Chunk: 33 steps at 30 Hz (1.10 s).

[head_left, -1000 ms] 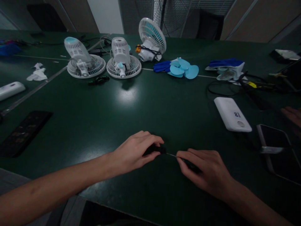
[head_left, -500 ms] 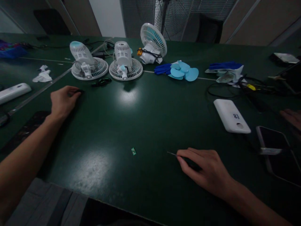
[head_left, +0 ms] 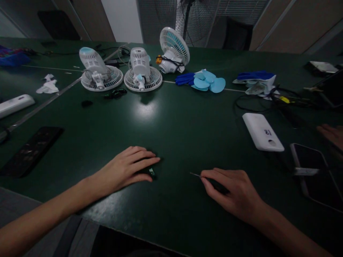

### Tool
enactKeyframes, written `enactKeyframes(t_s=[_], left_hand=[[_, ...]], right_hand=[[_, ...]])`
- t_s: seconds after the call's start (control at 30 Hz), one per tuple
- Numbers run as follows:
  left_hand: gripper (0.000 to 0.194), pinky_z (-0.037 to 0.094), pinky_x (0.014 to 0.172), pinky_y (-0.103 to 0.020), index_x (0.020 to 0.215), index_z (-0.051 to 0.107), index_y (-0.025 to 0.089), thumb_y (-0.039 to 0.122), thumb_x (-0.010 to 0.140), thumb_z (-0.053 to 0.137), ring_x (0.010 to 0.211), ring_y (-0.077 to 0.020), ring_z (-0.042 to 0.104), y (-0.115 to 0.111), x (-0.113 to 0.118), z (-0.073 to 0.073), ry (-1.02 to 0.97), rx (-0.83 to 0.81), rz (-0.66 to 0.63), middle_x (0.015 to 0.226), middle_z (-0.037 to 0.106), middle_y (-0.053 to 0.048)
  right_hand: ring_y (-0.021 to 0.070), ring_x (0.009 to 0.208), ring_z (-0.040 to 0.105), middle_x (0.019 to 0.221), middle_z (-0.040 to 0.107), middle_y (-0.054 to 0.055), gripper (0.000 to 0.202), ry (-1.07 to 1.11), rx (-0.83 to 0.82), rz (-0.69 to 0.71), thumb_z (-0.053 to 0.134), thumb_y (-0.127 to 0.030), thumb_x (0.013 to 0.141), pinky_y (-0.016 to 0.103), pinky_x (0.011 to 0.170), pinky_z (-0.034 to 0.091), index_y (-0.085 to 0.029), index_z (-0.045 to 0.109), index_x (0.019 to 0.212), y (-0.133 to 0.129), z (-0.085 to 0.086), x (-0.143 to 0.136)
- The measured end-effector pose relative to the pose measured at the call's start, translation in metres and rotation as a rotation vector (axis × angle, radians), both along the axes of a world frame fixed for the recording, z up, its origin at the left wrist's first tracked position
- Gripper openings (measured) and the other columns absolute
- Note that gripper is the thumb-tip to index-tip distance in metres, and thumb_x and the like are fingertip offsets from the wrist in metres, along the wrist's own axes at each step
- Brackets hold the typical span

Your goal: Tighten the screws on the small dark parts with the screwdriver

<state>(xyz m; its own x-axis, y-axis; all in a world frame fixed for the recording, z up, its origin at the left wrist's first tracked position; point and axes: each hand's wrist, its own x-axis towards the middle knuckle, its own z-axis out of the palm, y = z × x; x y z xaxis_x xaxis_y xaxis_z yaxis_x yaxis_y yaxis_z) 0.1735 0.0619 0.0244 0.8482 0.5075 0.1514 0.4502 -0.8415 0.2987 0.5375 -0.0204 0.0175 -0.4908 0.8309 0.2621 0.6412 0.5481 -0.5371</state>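
Note:
My left hand (head_left: 128,166) is over the green table (head_left: 171,132) with its fingers apart. Between its thumb and fingertips lies a small green circuit board (head_left: 152,172), partly in the hand's shadow. On the right, my right hand (head_left: 230,185) rests on the table and grips a dark-handled screwdriver (head_left: 218,186), whose thin metal tip points left toward the board. A small black piece (head_left: 87,103) lies at the left, near a dark tangled item (head_left: 115,93).
Three white fans (head_left: 140,67) stand at the back, beside light blue fan blades (head_left: 209,81) and blue gloves (head_left: 255,75). A white case (head_left: 263,132) and phones (head_left: 312,157) lie right, near another person's hand (head_left: 332,134). A black tray (head_left: 32,151) is left.
My left hand has let go of the small black piece and moved right and nearer, down to the small circuit board. My right hand has stayed in place with the screwdriver.

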Motion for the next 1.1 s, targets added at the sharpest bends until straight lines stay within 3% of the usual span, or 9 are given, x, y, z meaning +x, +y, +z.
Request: enactKeyframes(t_s=[0.17,0.3,0.4,0.53,0.6,0.7,0.87,1.1], left_hand=[[0.022,0.048,0.103,-0.038,0.120,0.071,0.025,0.023,0.102,0.058,0.118,-0.0207,0.059,-0.011,0.006,-0.003,-0.086,-0.075,0.019,0.127,0.066,-0.007],[0.020,0.052,0.100,-0.034,0.112,0.073,0.022,0.026,0.103,0.056,0.110,-0.0183,0.065,0.000,-0.002,0.000,-0.152,-0.129,0.100,0.119,0.070,-0.006],[0.022,0.057,0.091,-0.030,0.109,0.076,0.023,0.037,0.098,0.063,0.096,-0.0176,0.071,0.023,-0.022,0.008,-0.279,-0.068,0.412,0.109,0.075,-0.002],[0.031,0.058,0.086,-0.030,0.107,0.078,0.015,0.039,0.088,0.075,0.085,-0.0174,0.071,0.078,-0.074,0.021,-0.544,0.138,0.930,0.100,0.077,-0.003],[0.040,0.059,0.083,-0.031,0.110,0.076,0.010,0.040,0.085,0.078,0.083,-0.0164,0.069,0.105,-0.104,0.022,-0.642,0.179,1.104,0.101,0.076,-0.006],[0.043,0.059,0.083,-0.031,0.115,0.075,0.009,0.039,0.084,0.078,0.083,-0.0159,0.068,0.132,-0.143,0.013,-0.624,0.236,1.250,0.104,0.076,-0.007],[0.036,0.055,0.085,-0.029,0.116,0.077,0.015,0.035,0.086,0.075,0.082,-0.0152,0.066,0.143,-0.179,-0.009,-0.491,0.326,1.331,0.102,0.075,-0.003],[0.032,0.049,0.078,-0.024,0.113,0.078,0.018,0.035,0.088,0.071,0.078,-0.0132,0.061,0.169,-0.189,-0.016,-0.433,0.335,1.239,0.094,0.074,-0.001]], right_hand=[[0.0098,0.059,0.063,0.080,0.072,-0.001,0.018,0.018,0.018,-0.005,0.056,-0.018,0.100,0.023,0.055,0.045,-0.019,0.068,0.112,0.000,0.002,-0.002],[0.0098,0.059,0.062,0.078,0.070,-0.002,0.017,0.004,-0.014,0.003,0.056,-0.020,0.100,0.023,0.055,0.044,-0.020,0.068,0.112,0.000,0.002,-0.001],[0.0102,0.060,0.063,0.079,0.070,-0.002,0.017,-0.020,-0.026,0.005,0.056,-0.021,0.100,0.024,0.056,0.045,-0.020,0.068,0.113,-0.001,0.000,0.000],[0.0103,0.062,0.064,0.081,0.071,-0.001,0.018,-0.011,-0.003,0.008,0.056,-0.020,0.101,0.023,0.056,0.046,-0.020,0.067,0.115,0.000,0.000,0.000],[0.0105,0.062,0.065,0.081,0.072,-0.001,0.018,-0.008,0.012,0.008,0.055,-0.020,0.101,0.023,0.056,0.046,-0.020,0.067,0.115,0.001,0.001,-0.001],[0.0109,0.062,0.065,0.081,0.073,0.000,0.017,-0.010,0.025,0.004,0.054,-0.020,0.101,0.023,0.055,0.046,-0.020,0.067,0.112,0.002,0.003,-0.002],[0.0110,0.062,0.066,0.081,0.072,-0.001,0.016,-0.014,0.000,-0.001,0.055,-0.022,0.101,0.023,0.056,0.047,-0.022,0.067,0.112,0.001,0.002,-0.002],[0.0112,0.063,0.066,0.081,0.072,-0.001,0.016,-0.015,-0.023,0.008,0.054,-0.021,0.101,0.024,0.056,0.047,-0.023,0.066,0.112,0.000,0.000,-0.001]])
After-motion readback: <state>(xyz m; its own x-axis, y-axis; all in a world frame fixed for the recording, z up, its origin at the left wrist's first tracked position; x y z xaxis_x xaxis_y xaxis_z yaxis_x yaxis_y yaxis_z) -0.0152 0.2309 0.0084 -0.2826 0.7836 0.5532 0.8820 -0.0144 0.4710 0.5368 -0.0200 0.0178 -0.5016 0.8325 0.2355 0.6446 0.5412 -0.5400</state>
